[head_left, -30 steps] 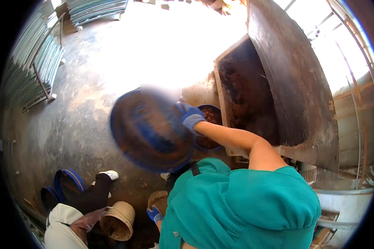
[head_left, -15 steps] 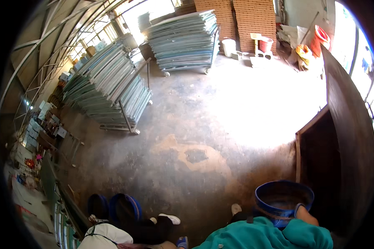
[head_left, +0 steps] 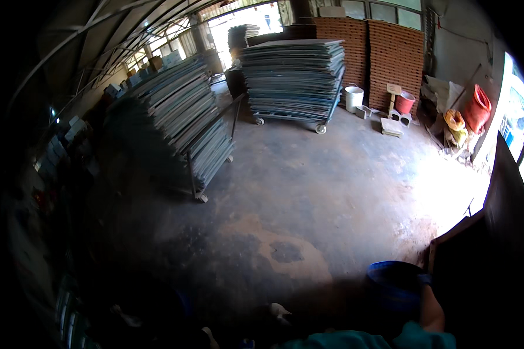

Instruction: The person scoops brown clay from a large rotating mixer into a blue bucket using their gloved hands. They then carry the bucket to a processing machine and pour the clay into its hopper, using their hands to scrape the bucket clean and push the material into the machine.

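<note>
Low at the right stands a round blue tub (head_left: pixel 395 266), its inside dark. My right hand (head_left: pixel 425 280), in a bluish glove, is closed on the tub's right rim, with the bare forearm coming up from a teal sleeve (head_left: pixel 419 337). Deep shadow hides the finer position of the fingers. No left hand of mine can be made out. A small blue patch (head_left: pixel 247 344) shows at the lower edge, too dark to name.
Wheeled racks of stacked flat panels (head_left: pixel 294 75) (head_left: pixel 186 122) stand ahead and to the left. Farther off are brown slatted stacks (head_left: pixel 396 64), a white bucket (head_left: pixel 353 99), a red bucket (head_left: pixel 404 103) and sacks (head_left: pixel 477 109). A dark upright panel (head_left: pixel 509 198) rises beside the tub.
The view has tilted up and darkened, so racks and buckets sit lower in it. My right hand stays on the tub's rim. The co-worker's pale clothing at lower left has dropped from sight.
</note>
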Motion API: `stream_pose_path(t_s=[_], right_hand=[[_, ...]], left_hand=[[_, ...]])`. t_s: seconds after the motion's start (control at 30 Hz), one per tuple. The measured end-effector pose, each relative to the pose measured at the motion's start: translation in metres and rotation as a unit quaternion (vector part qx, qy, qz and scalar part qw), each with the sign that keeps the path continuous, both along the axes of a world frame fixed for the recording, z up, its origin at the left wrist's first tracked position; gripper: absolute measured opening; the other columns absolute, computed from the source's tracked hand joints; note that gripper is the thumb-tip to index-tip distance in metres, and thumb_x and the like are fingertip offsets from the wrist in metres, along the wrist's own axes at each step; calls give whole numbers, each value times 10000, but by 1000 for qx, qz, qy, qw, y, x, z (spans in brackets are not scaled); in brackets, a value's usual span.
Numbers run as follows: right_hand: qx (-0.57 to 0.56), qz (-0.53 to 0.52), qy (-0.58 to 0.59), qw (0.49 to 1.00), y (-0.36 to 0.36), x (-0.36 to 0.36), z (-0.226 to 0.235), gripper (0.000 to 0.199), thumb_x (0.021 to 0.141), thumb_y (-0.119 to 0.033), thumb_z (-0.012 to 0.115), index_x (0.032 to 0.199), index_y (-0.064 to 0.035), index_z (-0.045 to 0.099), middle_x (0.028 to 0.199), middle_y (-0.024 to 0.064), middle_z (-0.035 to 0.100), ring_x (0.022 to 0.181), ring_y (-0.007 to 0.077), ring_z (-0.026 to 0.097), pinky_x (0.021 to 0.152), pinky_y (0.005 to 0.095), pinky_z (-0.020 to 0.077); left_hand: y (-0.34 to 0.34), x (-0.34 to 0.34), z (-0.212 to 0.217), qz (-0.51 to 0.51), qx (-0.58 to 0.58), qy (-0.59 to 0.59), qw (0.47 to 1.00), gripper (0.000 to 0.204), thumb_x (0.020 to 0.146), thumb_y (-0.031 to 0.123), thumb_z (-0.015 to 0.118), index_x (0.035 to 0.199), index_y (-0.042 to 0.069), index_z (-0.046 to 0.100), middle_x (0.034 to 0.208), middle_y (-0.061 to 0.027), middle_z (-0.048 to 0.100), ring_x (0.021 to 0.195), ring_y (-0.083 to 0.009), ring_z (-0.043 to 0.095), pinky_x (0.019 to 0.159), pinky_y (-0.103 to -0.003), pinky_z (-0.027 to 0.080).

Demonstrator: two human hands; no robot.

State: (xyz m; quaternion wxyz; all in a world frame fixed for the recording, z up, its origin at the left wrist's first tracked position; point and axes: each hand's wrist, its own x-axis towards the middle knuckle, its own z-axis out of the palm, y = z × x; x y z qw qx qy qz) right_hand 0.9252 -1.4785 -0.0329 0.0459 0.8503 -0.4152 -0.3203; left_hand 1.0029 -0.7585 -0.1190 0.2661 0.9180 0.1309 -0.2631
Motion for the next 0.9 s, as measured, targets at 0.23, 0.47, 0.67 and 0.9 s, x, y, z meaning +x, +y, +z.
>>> stream_pose_path(t_s=[0.23, 0.47, 0.67, 0.9], right_hand=[[218, 282, 31, 934, 164, 194, -15, 199, 766, -278, 535, 869, -149, 648, 998, 114, 617, 935, 286, 588, 777, 398, 473], [318, 239, 145, 906, 256, 366, -12, 163, 765, -256, 557, 872, -153, 623, 947, 95, 611, 907, 276, 583, 744, 421, 478], [415, -70, 116, 900, 294, 552, -42, 142, 782, -175, 577, 917, -133, 573, 873, 71, 591, 863, 267, 576, 678, 482, 493], [506, 294, 56, 809, 384, 796, -242, 179, 863, -161, 471, 1018, -91, 526, 961, 97, 563, 876, 257, 567, 643, 444, 510]], left_hand=[[38, 87, -69, 90, -14, -24, 996, 349, 906, 264, 360, 923, 1, 590, 975, -172, 580, 916, -305, 550, 827, -396, 446], [102, 182, -76, 231, 10, -28, 973, 278, 872, 220, 413, 1062, 111, 586, 1091, -101, 576, 1005, -255, 548, 845, -355, 445], [141, 169, -112, 434, -58, -35, 898, 302, 778, 325, 546, 1008, 143, 617, 1071, -165, 585, 1009, -338, 544, 839, -382, 451], [243, 246, 12, 291, 91, 39, 952, 329, 891, 284, 348, 929, 121, 632, 961, -159, 616, 904, -313, 579, 818, -410, 450]])
